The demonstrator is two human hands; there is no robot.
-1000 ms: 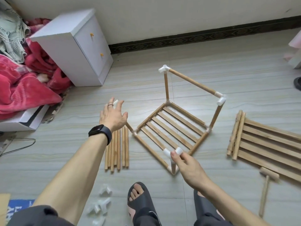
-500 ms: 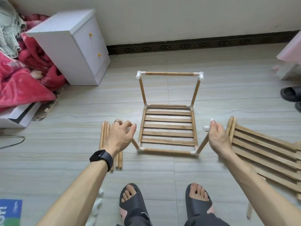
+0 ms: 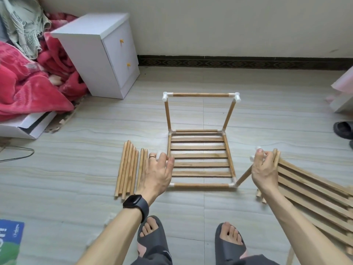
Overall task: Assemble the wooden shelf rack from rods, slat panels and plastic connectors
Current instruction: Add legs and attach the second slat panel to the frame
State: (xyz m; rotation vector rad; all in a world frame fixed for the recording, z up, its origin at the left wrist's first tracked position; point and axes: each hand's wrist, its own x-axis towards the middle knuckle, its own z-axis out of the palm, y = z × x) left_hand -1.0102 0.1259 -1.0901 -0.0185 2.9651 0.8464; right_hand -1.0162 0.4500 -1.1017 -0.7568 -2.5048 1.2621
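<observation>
At rack (image 3: 198, 155) front | left fingers (image 3: 169, 163) clasp left connector (image 3: 158, 157) | right fingers (image 3: 267, 159) clasp right connector (image 3: 252, 158)

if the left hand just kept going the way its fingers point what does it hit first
Most likely the left side rail of the floor slat panel: the fingertips of the left hand overlap it in the picture. The hand seems raised on a white connector, so it might pass above; depth is unclear.
</observation>
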